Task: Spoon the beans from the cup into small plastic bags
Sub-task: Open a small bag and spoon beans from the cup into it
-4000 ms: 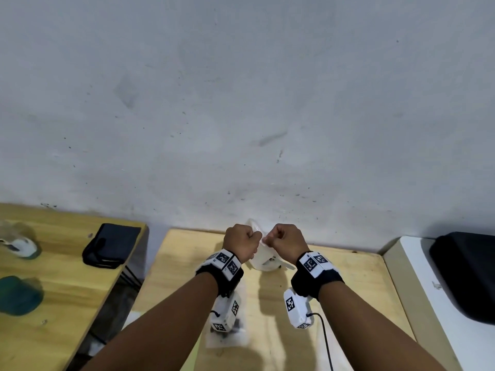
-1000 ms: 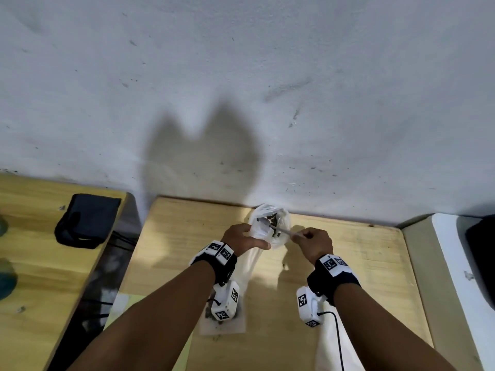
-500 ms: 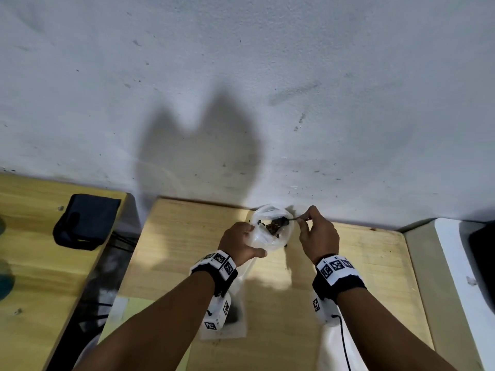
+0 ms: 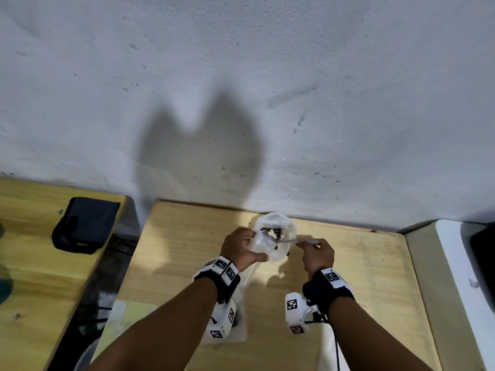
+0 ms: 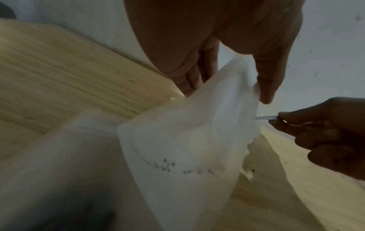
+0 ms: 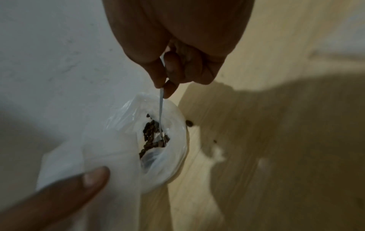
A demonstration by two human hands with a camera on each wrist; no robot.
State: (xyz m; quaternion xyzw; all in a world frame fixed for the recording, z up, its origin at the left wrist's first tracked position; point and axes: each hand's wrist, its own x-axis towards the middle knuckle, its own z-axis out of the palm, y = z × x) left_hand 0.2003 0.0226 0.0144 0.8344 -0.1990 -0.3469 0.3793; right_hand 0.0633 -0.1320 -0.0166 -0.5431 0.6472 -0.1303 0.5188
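Note:
My left hand (image 4: 241, 245) grips the rim of a translucent white plastic bag (image 5: 187, 132) between thumb and fingers, holding its mouth open; the bag hangs down to the table. Right behind the mouth, by the wall, stands the clear cup (image 4: 280, 228). My right hand (image 4: 314, 250) pinches the thin clear handle of a spoon (image 6: 161, 107). The spoon's bowl lies among dark beans (image 6: 152, 136) inside the plastic. I cannot tell whether those beans lie in the bag or in the cup.
Loose beans (image 6: 189, 123) lie on the wooden table (image 4: 361, 263) beside the cup. Flat plastic bags (image 4: 241, 336) lie under my left wrist. A black pouch (image 4: 85, 226) sits on the left table across a gap. A white surface (image 4: 460, 277) adjoins on the right.
Half a second ago my right hand held the loaded spoon higher, over the cup. The hand has dropped and drawn back right; the spoon now lies level, its bowl down among the beans.

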